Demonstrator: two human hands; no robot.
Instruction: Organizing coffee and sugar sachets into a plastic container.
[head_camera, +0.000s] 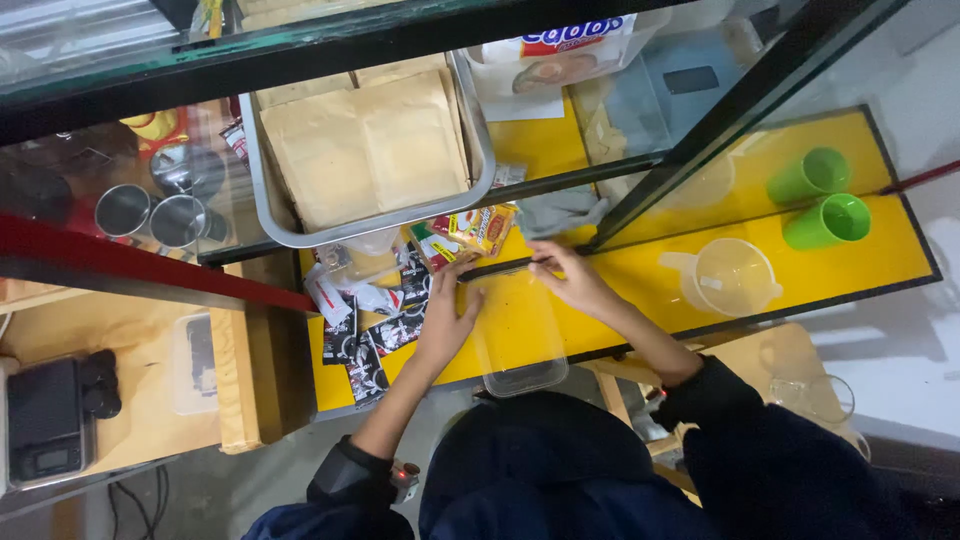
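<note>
I see both hands on the clear tub (520, 340): left hand (445, 325) fingers spread, right hand (570, 280) apparently pinching its far rim; weak pinch risks slipping.

Clear plastic container (517, 335): rectangular, transparent, rounded corners, lying flat on the yellow shelf surface, centre of frame. Its near end overhangs the shelf's front edge, lower centre. Yellow shows through its walls; contents cannot be made out.

Thin dark strip (505, 266): long, narrow, nearly horizontal, lying across the container's far end, just above centre of frame.

Left hand (447, 318): palm down, fingers spread, resting at the container's left edge, fingertips near the strip's left end.

Right hand (572, 282): fingers pinched on the strip's right end, just right of centre.
</note>
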